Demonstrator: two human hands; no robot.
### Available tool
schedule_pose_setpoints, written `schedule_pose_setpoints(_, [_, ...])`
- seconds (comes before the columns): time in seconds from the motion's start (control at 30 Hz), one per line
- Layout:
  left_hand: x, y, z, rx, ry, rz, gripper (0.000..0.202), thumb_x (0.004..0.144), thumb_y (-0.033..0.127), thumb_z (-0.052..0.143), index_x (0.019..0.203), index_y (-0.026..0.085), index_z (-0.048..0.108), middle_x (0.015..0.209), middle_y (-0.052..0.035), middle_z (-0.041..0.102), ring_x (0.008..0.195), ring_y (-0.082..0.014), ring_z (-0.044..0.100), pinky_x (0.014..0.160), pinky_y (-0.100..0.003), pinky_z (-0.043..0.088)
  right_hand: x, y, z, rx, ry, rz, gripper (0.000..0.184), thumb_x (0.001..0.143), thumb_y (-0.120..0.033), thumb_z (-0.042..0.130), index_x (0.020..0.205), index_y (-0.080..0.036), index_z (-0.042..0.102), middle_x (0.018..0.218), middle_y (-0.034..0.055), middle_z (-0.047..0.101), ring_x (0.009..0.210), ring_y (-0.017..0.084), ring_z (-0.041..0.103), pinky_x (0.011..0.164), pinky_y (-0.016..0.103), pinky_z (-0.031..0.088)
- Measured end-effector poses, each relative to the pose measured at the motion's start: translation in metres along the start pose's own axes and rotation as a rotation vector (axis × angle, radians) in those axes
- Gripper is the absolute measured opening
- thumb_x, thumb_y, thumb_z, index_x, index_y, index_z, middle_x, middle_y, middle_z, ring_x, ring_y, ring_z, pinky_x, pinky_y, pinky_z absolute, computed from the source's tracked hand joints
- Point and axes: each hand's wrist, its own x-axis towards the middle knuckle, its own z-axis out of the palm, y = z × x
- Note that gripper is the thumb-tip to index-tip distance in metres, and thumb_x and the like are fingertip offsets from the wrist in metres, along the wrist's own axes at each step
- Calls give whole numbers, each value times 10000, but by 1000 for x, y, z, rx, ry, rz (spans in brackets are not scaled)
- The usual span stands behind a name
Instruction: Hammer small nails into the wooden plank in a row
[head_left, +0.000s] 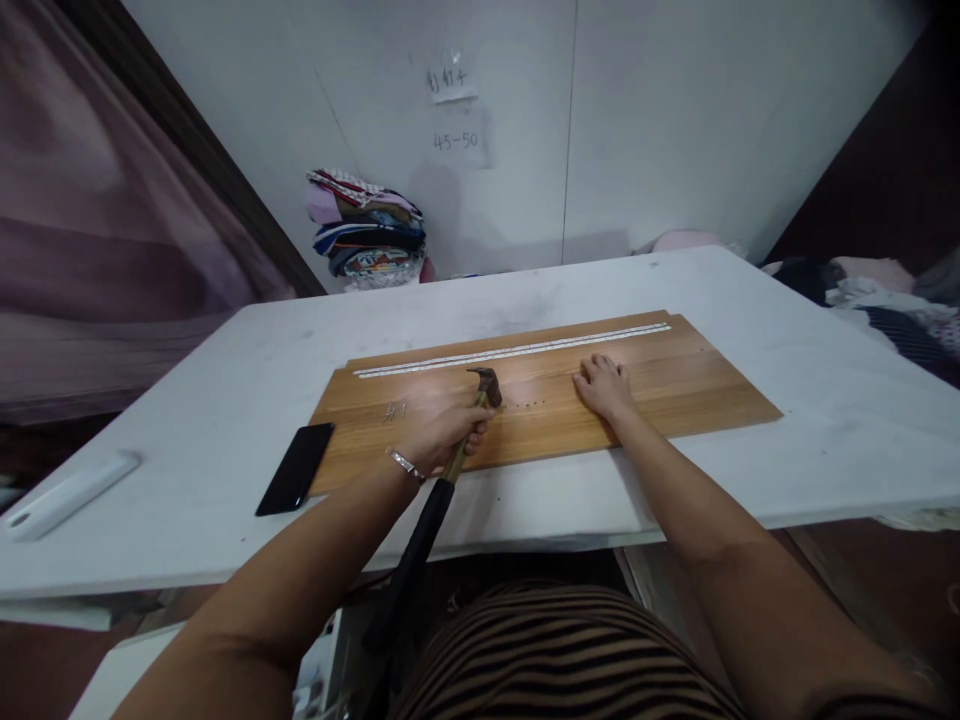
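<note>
My left hand (pixel 454 432) is wrapped round a claw hammer (pixel 486 385), gripping the handle close below its rusty head. The black grip of the handle slopes down over the table's front edge. Beneath the head lies a wooden board (pixel 675 385), where a short row of small nail heads (pixel 529 404) runs to the right of the hammer. My right hand (pixel 604 388) rests on the board with its fingers spread and nothing in them. Several loose nails (pixel 394 411) lie on the board's left part. A white marked strip (pixel 510 350) stretches along the far side of the board.
A black phone (pixel 295 470) lies at the board's left edge. Farther left is a long white object (pixel 71 495) on the white table (pixel 187 400). Folded clothes (pixel 369 230) are stacked behind the table by the wall, and more cloth (pixel 892 300) lies at the right.
</note>
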Motion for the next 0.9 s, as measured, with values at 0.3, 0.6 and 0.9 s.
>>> schedule_pose_setpoints(0.3, [-1,0,1,6,0,-11,249,896,259,628,771,212,418,575,76,416,399,-40,306,374,-152,238,0,1,2,24,16,-4,339,1017,-386,381,1122,-211,651,1381,176,611,1354,310,452,1127,543,290])
schedule_pose_setpoints(0.6, [-4,2,4,32,36,-32,204,935,244,570,778,203,447,557,75,412,387,-44,308,359,-154,237,1,0,-1,14,2,2,350,1018,-385,372,1134,-214,656,1363,167,617,1346,311,451,1109,532,301])
schedule_pose_setpoints(0.9, [-3,3,3,1,12,-11,224,902,244,610,789,212,418,558,83,414,391,-39,302,368,-147,231,-1,-1,-2,20,5,1,335,1017,-374,374,1115,-207,647,1355,167,619,1337,307,457,1110,530,299])
